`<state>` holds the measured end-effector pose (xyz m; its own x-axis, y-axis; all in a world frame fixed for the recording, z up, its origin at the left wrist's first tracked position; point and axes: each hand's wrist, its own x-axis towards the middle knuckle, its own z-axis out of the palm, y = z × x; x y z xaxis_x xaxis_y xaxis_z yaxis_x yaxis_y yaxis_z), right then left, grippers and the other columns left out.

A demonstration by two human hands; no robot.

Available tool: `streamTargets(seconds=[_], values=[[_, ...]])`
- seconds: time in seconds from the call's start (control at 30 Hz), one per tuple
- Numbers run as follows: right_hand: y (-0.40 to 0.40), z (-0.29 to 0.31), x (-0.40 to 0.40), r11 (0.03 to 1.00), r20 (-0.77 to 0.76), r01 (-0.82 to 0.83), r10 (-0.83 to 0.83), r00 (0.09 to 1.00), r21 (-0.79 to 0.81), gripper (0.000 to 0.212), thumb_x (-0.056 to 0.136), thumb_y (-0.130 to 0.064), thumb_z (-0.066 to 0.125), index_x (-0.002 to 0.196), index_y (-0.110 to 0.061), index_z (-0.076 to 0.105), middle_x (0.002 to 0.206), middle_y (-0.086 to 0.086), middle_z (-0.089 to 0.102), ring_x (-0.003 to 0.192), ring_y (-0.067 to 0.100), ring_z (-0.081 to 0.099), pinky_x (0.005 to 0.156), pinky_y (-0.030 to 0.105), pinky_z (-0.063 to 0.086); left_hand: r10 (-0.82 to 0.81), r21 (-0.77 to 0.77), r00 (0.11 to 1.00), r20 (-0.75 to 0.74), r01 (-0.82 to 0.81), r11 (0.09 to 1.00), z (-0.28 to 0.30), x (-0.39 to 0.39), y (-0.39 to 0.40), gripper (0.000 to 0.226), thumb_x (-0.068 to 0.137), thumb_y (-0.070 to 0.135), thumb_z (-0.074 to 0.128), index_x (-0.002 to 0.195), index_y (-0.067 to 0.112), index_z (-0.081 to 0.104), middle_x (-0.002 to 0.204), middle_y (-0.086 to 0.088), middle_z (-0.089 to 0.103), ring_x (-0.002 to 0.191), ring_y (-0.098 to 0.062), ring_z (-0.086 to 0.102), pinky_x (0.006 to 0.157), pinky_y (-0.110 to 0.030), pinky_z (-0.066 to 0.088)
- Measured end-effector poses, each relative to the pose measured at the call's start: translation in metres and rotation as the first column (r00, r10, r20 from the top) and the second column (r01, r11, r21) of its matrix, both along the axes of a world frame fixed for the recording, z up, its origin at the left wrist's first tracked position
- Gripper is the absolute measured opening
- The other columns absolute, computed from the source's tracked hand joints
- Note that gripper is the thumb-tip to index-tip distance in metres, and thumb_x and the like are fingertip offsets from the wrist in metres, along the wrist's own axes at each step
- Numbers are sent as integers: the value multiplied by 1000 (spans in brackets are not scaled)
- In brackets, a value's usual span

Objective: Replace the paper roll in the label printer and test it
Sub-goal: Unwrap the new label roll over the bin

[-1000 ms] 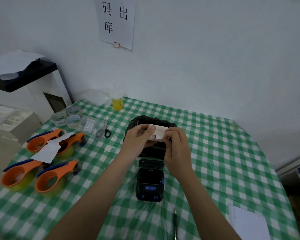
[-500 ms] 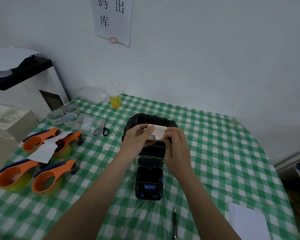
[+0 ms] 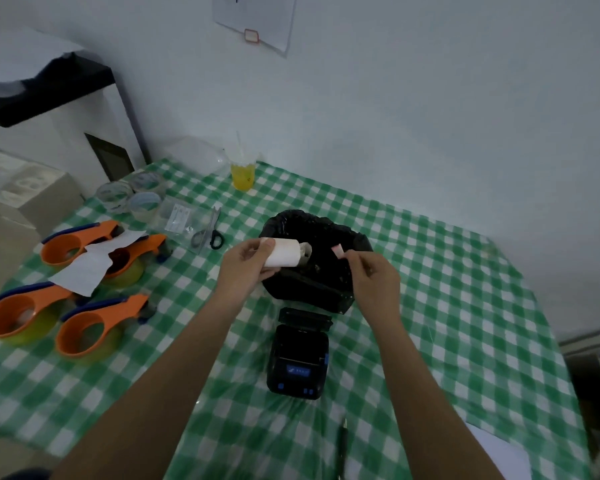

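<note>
My left hand (image 3: 245, 268) grips a white paper roll (image 3: 284, 257), held sideways over the left rim of a small bin lined with a black bag (image 3: 314, 263). Over the bin's right side, my right hand (image 3: 373, 277) pinches a small pinkish sticker scrap (image 3: 338, 251) between thumb and forefinger. The black label printer (image 3: 298, 356) lies on the green checked tablecloth just in front of the bin, between my forearms, its lid flipped open toward the bin.
Several orange tape dispensers (image 3: 84, 323) and a white paper sheet (image 3: 90, 265) lie at the left. Scissors (image 3: 208, 233), clear tape rolls (image 3: 132, 199) and a yellow drink cup (image 3: 244, 174) sit behind. A pen (image 3: 342, 445) and white paper (image 3: 499, 452) lie near the front right.
My hands have come apart: the right hand pulled a small scrap off the roll and moved right, while the left hand keeps the roll. The view tilted down slightly.
</note>
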<state>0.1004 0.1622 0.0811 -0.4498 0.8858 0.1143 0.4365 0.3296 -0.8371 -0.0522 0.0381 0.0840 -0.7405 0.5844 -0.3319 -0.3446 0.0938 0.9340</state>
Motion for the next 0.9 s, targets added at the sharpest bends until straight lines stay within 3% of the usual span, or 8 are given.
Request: streamTargets(seconds=[0.1,0.2,0.37,0.53,0.7,0.9], values=[[21,-16,-29,997,111,-12,20,994,-75,22,92,-29,58,88,-14,75,69,7,65,54,10,48,50,15,36,33,-26,999,-4,-33,999,-15,-14,3,25,89,23,59,110,9,57,111,-11,57,105,-31,63,66,-17,59],[42,-36,-60,989,159,0,23,987,-146,19,86,-27,65,85,-11,75,72,0,68,54,4,52,53,15,41,31,-36,999,-19,-32,999,-29,-25,10,38,89,23,58,121,3,54,109,-9,58,97,-24,63,63,-14,59],[72,-72,-103,975,160,21,15,987,-221,15,78,-24,74,73,-9,73,68,-4,65,59,4,57,63,20,47,22,-36,1000,-12,-23,999,-52,-41,25,39,88,25,60,120,2,55,104,-7,60,91,-14,63,66,-17,59],[92,-100,-125,978,260,-27,82,962,-208,14,77,-20,76,74,-9,67,67,-3,61,60,5,55,58,19,41,24,-66,1000,2,-24,998,-67,-53,38,41,87,25,61,120,0,55,112,-15,61,102,-27,62,79,-33,59],[103,-106,-127,967,395,-116,199,897,-225,16,74,-15,78,73,-11,63,75,3,64,66,13,57,52,18,42,-4,-29,1000,1,4,1000,-66,-54,43,21,89,22,58,105,9,59,92,2,62,90,-16,64,68,-20,60],[105,-97,-126,966,461,-176,246,853,-190,32,71,-11,78,61,-19,49,66,-2,54,59,11,49,51,23,38,-16,2,1000,15,16,1000,-62,-51,46,9,89,22,58,97,17,60,90,5,62,88,-10,63,72,-23,60]])
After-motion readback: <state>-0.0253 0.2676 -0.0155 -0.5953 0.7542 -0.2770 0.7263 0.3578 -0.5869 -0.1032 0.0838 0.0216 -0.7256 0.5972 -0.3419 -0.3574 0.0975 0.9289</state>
